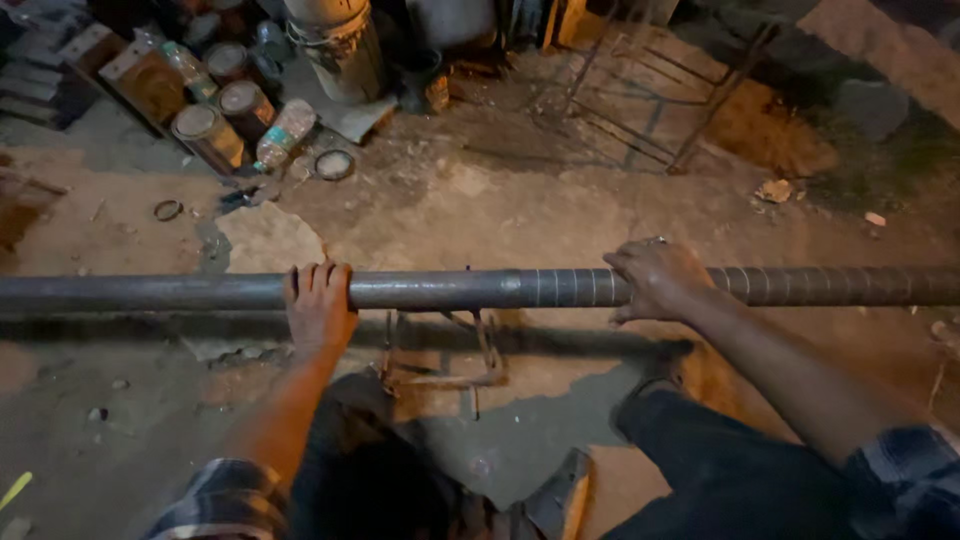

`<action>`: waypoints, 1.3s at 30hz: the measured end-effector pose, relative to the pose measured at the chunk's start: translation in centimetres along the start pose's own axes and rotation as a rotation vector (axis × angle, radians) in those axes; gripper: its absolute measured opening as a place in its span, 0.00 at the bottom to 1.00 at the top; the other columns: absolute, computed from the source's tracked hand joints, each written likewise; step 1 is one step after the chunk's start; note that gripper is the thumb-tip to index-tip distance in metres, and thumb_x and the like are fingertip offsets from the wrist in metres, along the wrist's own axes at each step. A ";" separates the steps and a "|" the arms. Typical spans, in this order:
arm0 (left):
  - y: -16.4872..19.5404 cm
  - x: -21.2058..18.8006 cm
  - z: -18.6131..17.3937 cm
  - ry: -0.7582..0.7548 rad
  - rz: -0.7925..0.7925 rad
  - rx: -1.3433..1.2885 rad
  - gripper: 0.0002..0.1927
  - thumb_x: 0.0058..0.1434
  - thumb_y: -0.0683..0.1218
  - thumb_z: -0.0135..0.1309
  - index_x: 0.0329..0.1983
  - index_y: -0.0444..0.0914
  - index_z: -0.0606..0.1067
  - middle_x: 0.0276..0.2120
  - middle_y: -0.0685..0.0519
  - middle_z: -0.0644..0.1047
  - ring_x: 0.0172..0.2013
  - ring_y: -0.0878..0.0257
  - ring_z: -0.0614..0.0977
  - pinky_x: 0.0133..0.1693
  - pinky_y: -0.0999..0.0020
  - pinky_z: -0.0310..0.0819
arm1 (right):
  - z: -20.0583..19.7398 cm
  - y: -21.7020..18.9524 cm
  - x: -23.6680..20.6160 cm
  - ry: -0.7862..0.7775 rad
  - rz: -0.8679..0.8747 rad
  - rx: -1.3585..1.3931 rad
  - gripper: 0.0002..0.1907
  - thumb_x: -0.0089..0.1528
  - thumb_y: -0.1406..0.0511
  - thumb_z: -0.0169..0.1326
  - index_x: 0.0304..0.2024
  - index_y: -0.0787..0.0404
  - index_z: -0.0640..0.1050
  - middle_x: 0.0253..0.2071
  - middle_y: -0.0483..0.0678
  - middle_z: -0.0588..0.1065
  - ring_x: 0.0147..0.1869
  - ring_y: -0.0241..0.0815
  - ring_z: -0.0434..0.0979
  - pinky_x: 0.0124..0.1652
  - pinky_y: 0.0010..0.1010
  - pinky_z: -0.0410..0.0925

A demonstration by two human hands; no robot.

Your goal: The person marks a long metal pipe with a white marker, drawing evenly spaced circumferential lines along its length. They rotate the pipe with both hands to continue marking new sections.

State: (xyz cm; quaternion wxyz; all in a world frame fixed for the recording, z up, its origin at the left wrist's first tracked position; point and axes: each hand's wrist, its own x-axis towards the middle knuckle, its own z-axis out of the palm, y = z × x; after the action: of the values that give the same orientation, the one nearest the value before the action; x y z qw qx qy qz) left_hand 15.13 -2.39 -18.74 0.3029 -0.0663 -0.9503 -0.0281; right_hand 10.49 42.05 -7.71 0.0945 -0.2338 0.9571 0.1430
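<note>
A long grey metal pipe (470,288) runs level across the whole view, with evenly spaced chalk rings marked along its right half. My left hand (319,305) is wrapped over the pipe left of centre, fingers curled on top. Right of centre, my right hand (655,278) grips the pipe where the rings are, a ring on one finger. Beneath the pipe, between my hands, a small rusty metal stand (440,350) rests on the ground. My dark-trousered knees and plaid sleeves show at the bottom.
Several paint tins (225,105) and plastic bottles (285,133) crowd the upper left beside a large metal bucket (340,45). A rebar frame (660,100) leans at the upper right. The ground is cracked, dusty concrete with loose metal rings (333,164).
</note>
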 end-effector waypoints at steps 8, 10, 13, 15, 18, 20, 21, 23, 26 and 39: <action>-1.0 5.5 -3.0 -0.783 0.174 0.073 0.43 0.44 0.59 0.73 0.61 0.46 0.68 0.58 0.50 0.71 0.63 0.51 0.69 0.68 0.45 0.49 | -1.0 -0.2 -0.8 0.017 0.064 0.068 0.53 0.41 0.38 0.69 0.64 0.51 0.71 0.60 0.46 0.71 0.63 0.49 0.73 0.57 0.41 0.70; -1.3 7.9 -4.0 -0.911 0.275 0.013 0.44 0.41 0.62 0.74 0.61 0.49 0.69 0.58 0.52 0.71 0.64 0.53 0.70 0.68 0.47 0.53 | -1.0 -0.2 -1.1 0.059 0.085 0.127 0.52 0.42 0.37 0.69 0.63 0.51 0.72 0.59 0.48 0.71 0.62 0.50 0.73 0.57 0.41 0.69; -0.6 9.8 -4.7 -0.995 0.417 0.003 0.45 0.37 0.60 0.74 0.61 0.51 0.72 0.55 0.53 0.75 0.60 0.52 0.75 0.63 0.52 0.64 | -1.1 0.1 -1.1 0.152 0.100 0.194 0.42 0.47 0.42 0.67 0.59 0.52 0.76 0.56 0.50 0.74 0.60 0.54 0.73 0.56 0.42 0.69; 0.2 10.1 -4.3 -1.077 0.336 -0.023 0.41 0.37 0.57 0.73 0.57 0.50 0.75 0.51 0.53 0.78 0.57 0.52 0.79 0.63 0.52 0.69 | -1.4 0.4 -0.9 0.240 0.088 0.235 0.36 0.52 0.46 0.64 0.58 0.54 0.78 0.52 0.51 0.77 0.57 0.54 0.77 0.54 0.43 0.71; 0.5 9.4 -3.7 -1.081 0.276 -0.014 0.34 0.43 0.56 0.71 0.55 0.49 0.75 0.48 0.53 0.80 0.55 0.55 0.79 0.69 0.48 0.57 | -1.6 0.6 -0.5 0.313 0.083 0.282 0.29 0.56 0.49 0.62 0.55 0.55 0.80 0.46 0.53 0.79 0.50 0.53 0.80 0.50 0.43 0.72; 0.3 8.1 -3.2 -0.922 0.225 -0.004 0.29 0.46 0.52 0.68 0.53 0.49 0.76 0.46 0.53 0.80 0.56 0.57 0.78 0.72 0.46 0.48 | -1.6 0.4 -0.2 0.319 0.077 0.311 0.27 0.57 0.50 0.60 0.54 0.55 0.80 0.44 0.52 0.80 0.47 0.53 0.80 0.48 0.44 0.73; 0.2 7.1 -2.9 -0.776 0.189 -0.004 0.26 0.46 0.49 0.66 0.51 0.48 0.77 0.45 0.52 0.80 0.56 0.56 0.77 0.72 0.45 0.47 | -1.6 0.2 -0.1 0.315 0.077 0.322 0.26 0.57 0.51 0.60 0.54 0.55 0.80 0.44 0.52 0.80 0.46 0.52 0.81 0.47 0.44 0.73; 0.6 4.4 -2.0 -0.414 0.142 -0.028 0.21 0.51 0.44 0.62 0.50 0.46 0.78 0.45 0.50 0.80 0.57 0.55 0.76 0.72 0.44 0.48 | -1.7 -0.1 0.0 0.310 0.073 0.322 0.25 0.57 0.52 0.59 0.53 0.55 0.80 0.42 0.52 0.80 0.46 0.52 0.81 0.46 0.44 0.73; 1.3 1.8 -0.5 0.013 0.078 -0.054 0.15 0.60 0.40 0.57 0.50 0.44 0.77 0.48 0.50 0.80 0.59 0.53 0.76 0.73 0.45 0.53 | -1.7 -0.5 0.3 0.354 0.038 0.314 0.22 0.57 0.54 0.58 0.51 0.56 0.81 0.40 0.52 0.80 0.47 0.53 0.80 0.47 0.45 0.72; 4.0 4.3 -1.2 -0.633 0.067 -0.229 0.52 0.46 0.52 0.66 0.74 0.47 0.56 0.70 0.46 0.58 0.71 0.49 0.56 0.70 0.40 0.38 | -1.7 -0.3 0.2 0.448 0.062 0.330 0.12 0.56 0.61 0.56 0.36 0.61 0.82 0.35 0.55 0.79 0.40 0.56 0.80 0.43 0.45 0.73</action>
State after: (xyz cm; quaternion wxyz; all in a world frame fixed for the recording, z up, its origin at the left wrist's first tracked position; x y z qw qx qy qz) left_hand 12.93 1.94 -15.28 -0.0156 -0.1366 -0.9851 -0.1029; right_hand 10.28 41.16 -6.18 -0.0870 -0.2115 0.9712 -0.0670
